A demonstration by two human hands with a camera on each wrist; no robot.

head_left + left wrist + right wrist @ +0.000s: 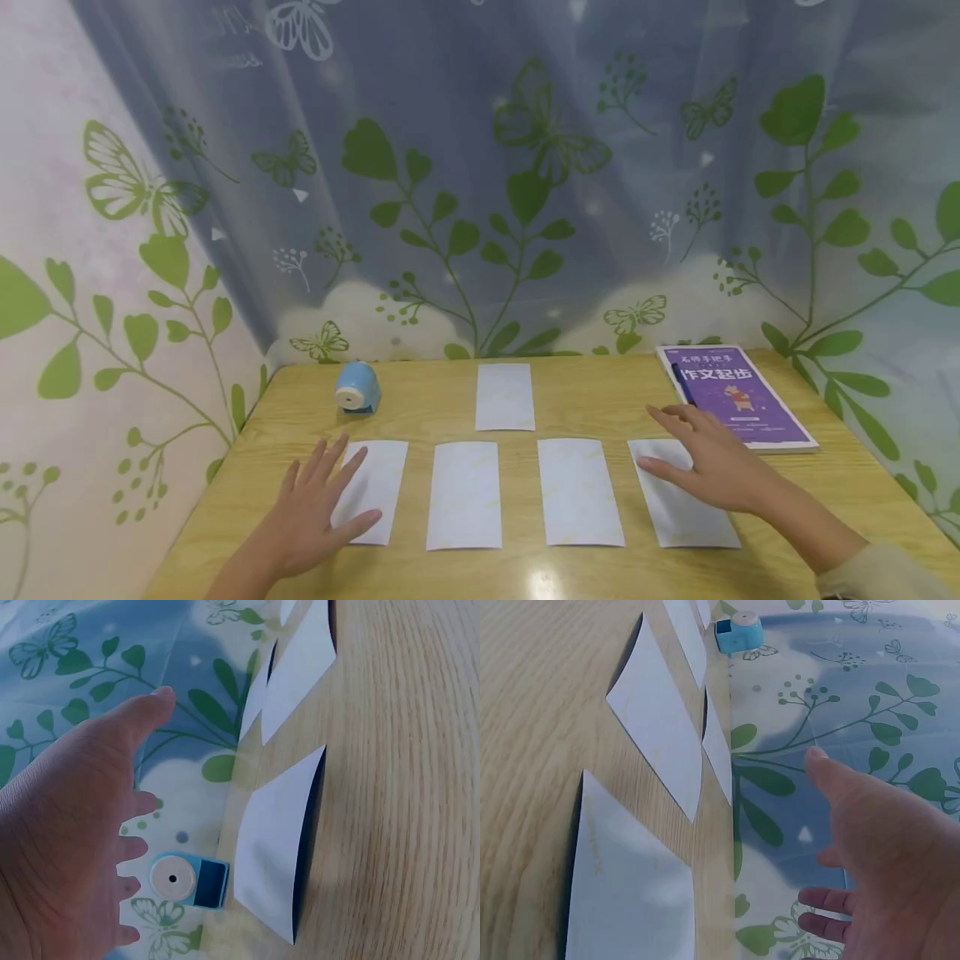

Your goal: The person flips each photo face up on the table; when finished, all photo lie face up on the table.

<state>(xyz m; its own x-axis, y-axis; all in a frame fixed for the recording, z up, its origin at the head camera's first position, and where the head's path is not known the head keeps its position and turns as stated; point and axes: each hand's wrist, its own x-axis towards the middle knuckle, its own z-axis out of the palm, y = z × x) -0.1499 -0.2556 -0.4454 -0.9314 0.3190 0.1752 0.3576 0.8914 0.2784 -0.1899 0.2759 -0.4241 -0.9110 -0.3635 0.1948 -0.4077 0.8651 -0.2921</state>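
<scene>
On the wooden surface [420, 575] we see five white paper slips: four in a row and a fifth slip [505, 397] alone behind them, toward the leaf-print curtain [525, 167]. A small blue sharpener [357, 387] stands at the back left, well apart from a purple book [735, 396] at the back right, which has a dark pen [682, 383] lying along its left edge. The two middle slips [465, 495] [579, 492] lie untouched between our hands.

Our left hand [311, 512] lies flat with fingers spread, the thumb and the nearest finger resting on the leftmost slip [375, 487]; its grip is fully open and closes on nothing. Our right hand [712, 462] is likewise spread and flat, lying over the upper part of the rightmost slip [686, 517], just beside the book, its grip open and holding nothing.
</scene>
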